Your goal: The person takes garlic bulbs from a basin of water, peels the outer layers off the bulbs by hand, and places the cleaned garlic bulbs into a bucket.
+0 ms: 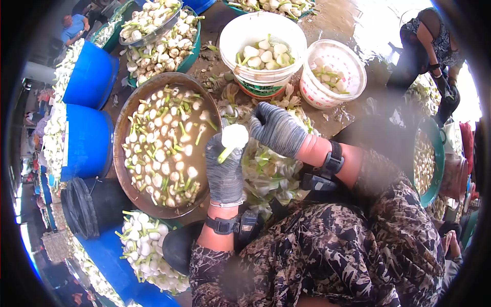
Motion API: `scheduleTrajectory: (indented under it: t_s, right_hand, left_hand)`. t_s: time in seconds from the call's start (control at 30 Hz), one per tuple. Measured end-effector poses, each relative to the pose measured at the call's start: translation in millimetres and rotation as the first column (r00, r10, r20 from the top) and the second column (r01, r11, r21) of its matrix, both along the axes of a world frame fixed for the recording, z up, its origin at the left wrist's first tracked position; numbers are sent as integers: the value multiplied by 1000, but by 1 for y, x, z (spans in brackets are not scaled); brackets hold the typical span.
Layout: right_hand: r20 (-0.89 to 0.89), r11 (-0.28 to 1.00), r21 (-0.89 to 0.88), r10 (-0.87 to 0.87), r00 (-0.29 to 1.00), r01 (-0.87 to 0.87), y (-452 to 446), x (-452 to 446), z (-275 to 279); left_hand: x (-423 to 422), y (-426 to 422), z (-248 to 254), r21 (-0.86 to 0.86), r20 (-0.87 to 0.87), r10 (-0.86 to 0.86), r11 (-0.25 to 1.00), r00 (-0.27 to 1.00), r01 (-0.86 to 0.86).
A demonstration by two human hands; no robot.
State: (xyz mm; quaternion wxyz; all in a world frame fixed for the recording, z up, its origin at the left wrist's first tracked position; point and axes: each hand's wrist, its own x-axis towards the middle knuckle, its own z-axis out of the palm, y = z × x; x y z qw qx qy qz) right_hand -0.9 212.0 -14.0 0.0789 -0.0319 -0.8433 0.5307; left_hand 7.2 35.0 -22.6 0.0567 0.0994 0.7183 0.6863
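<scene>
My left hand (225,171), in a grey striped glove, is closed around a fresh garlic bulb (235,137) whose short green stem points down to the left. Just to its right, apart from the bulb, is my right hand (276,129), gloved alike, with its fingers curled in. Whatever those fingers may hold is hidden. Peeled garlic skins and leaves (271,179) lie in a heap below both hands. Left of my left hand stands a wide round basin (118,148) of murky water with many garlic bulbs floating in it.
Beyond my hands stand a white bucket (263,23) and a smaller tub (312,87), both holding garlic. Blue tubs (88,138), a black bucket (82,210) and a garlic pile (146,250) are at left. A green basin (439,153) and another person (434,41) are at right.
</scene>
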Motion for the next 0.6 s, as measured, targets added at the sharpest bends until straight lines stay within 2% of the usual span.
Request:
scheduleTrajectory:
  t_s: [0.03,0.1,0.13,0.17,0.2,0.23,0.27,0.3,0.37,0.4,0.43,0.5,0.6]
  right_hand:
    - [-4,1000,-1,-2,1000,2,6,-4,-7]
    - [78,992,105,-78,994,69,16,-9,-24]
    - [142,996,-67,-45,989,55,18,-9,-30]
    - [139,997,-65,-42,989,52,15,-5,-15]
    - [2,998,-70,6,1000,-6,12,4,1]
    - [-134,996,-68,54,989,-64,8,11,17]
    - [-166,997,43,66,984,-59,6,15,23]
    - [-164,998,40,62,984,-56,4,19,29]
    - [-134,977,185,131,982,-105,1,23,37]
    - [-138,977,195,111,984,-82,0,22,37]
    - [-140,978,194,105,985,-77,-2,20,34]
    - [-140,968,250,58,988,-21,-5,18,23]
    - [-101,977,209,51,994,-28,-1,12,20]
  left_hand:
    - [-2,-2,-6,62,13,-10,998,1000,9]
    - [-4,-7,-18,184,38,-31,983,999,24]
    - [-5,-8,-19,190,57,-23,982,998,12]
    - [-6,-8,-17,193,66,-16,981,998,3]
    - [-6,-7,-14,197,75,-8,980,997,-7]
    - [-4,-4,-6,88,6,28,996,1000,-29]
    - [-2,0,2,-21,-65,52,998,997,-53]
    - [1,4,7,-23,-63,48,998,997,-50]
    - [5,11,13,-121,-83,182,974,980,-191]
    - [1,10,12,-134,-158,105,983,982,-127]
    - [1,13,11,-135,-160,100,983,982,-122]
    - [5,17,7,89,-51,151,985,987,-146]
    - [5,15,6,12,-57,124,992,991,-123]
